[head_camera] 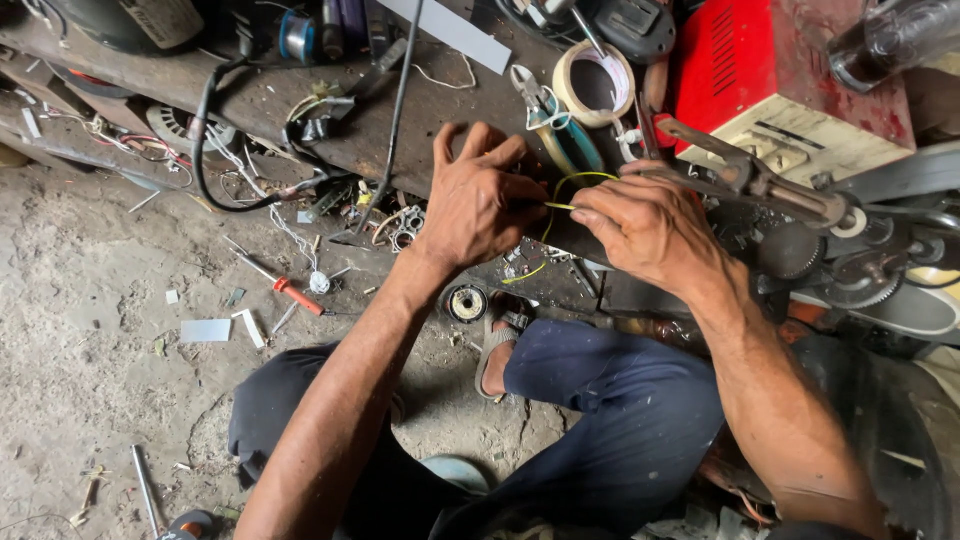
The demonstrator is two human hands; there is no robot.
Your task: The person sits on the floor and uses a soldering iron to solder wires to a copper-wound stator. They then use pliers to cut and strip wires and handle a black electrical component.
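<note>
The person is crouching on the dirt floor (90,330), knees drawn up under the forearms. The left hand (478,200) and right hand (640,225) are meeting over the bench (440,110), fingers clamped on a yellow-green wire (572,180), pulling it taut between them. Beyond, a tape roll (594,84) and red machine (750,60) are sitting.

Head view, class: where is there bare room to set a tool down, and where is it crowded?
Free: the dusty grey ground left of the orange-handled screwdriver, above the small white card. Crowded: the dark wooden bench with tangled wires, cream tape roll and red metal box, where the left hand and right hand hold thin yellow-green wire.
</note>
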